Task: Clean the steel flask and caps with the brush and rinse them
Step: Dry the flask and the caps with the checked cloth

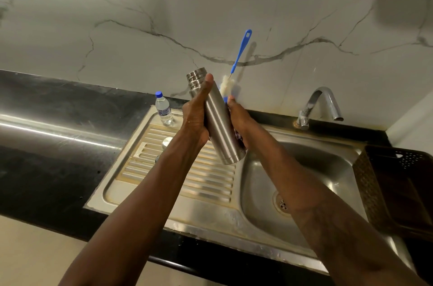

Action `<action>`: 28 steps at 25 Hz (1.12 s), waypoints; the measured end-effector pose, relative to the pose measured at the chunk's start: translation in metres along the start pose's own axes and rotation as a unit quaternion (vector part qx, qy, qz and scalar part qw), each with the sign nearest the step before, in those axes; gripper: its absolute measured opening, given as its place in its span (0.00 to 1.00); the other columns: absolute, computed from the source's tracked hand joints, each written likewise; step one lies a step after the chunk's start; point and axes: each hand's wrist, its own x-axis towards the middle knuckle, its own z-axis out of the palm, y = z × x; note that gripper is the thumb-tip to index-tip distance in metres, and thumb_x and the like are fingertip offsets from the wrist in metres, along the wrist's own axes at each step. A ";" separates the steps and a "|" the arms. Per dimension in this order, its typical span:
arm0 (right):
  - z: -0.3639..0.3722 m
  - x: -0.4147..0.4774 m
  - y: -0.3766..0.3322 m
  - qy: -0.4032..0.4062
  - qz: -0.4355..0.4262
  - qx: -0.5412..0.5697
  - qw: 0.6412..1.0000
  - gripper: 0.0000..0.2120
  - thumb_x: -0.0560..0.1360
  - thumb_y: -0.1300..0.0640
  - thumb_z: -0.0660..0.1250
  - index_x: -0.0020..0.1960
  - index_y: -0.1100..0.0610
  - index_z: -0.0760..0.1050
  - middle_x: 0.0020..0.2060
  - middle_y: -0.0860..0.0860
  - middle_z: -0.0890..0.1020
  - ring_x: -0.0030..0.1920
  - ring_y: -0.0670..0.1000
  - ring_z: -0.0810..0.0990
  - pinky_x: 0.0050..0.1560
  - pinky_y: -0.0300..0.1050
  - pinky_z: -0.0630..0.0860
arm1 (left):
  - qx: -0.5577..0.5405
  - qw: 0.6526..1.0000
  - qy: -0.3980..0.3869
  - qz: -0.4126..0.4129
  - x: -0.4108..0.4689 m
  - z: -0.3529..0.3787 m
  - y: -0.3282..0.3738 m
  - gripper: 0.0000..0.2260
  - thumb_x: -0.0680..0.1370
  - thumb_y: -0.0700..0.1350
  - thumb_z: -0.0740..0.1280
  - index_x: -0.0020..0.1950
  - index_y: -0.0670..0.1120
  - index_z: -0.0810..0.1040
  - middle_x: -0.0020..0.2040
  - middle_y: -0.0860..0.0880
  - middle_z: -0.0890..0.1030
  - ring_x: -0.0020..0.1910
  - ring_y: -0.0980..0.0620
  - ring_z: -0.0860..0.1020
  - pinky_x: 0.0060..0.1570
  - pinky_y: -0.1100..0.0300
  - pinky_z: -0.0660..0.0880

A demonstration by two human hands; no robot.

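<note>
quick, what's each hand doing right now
left hand: closed round the steel flask, thumb along it
right hand: holding the flask's other side; whether it also holds the brush cannot be told

Left grip (195,114) and right grip (237,117) clasp a steel flask (218,121) between them.
The left forearm (145,192) and right forearm (304,187) rise from the near edge of the bench (46,103) and converge toward its far edge. The left grip wraps the flask's left side, thumb stretched up to its neck. The right grip holds the opposite side, thumb up, fingers hidden behind.
</note>
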 end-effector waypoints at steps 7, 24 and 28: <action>0.027 -0.041 0.003 0.199 -0.346 -0.200 0.895 0.26 0.83 0.32 0.48 0.63 0.50 0.71 0.45 0.48 0.80 0.42 0.47 0.80 0.43 0.44 0.77 | -0.037 0.994 0.033 0.094 0.011 -0.002 0.008 0.31 0.66 0.64 0.77 0.57 0.42 0.80 0.45 0.41 0.83 0.43 0.42 0.83 0.54 0.43 0.82; 0.022 -0.019 0.008 0.171 -0.190 0.263 0.930 0.21 0.81 0.36 0.62 0.66 0.49 0.73 0.53 0.51 0.82 0.53 0.52 0.84 0.51 0.50 0.83 | -0.149 0.940 0.278 0.127 0.016 -0.002 0.017 0.21 0.73 0.57 0.79 0.57 0.45 0.81 0.48 0.48 0.86 0.45 0.50 0.87 0.50 0.51 0.85; 0.022 -0.014 0.018 0.318 -0.337 0.129 0.877 0.20 0.81 0.51 0.68 0.67 0.62 0.76 0.51 0.43 0.81 0.49 0.31 0.79 0.49 0.22 0.71 | -0.125 0.919 0.340 0.153 0.014 0.008 0.018 0.23 0.72 0.59 0.78 0.58 0.45 0.82 0.47 0.51 0.86 0.43 0.54 0.86 0.49 0.54 0.85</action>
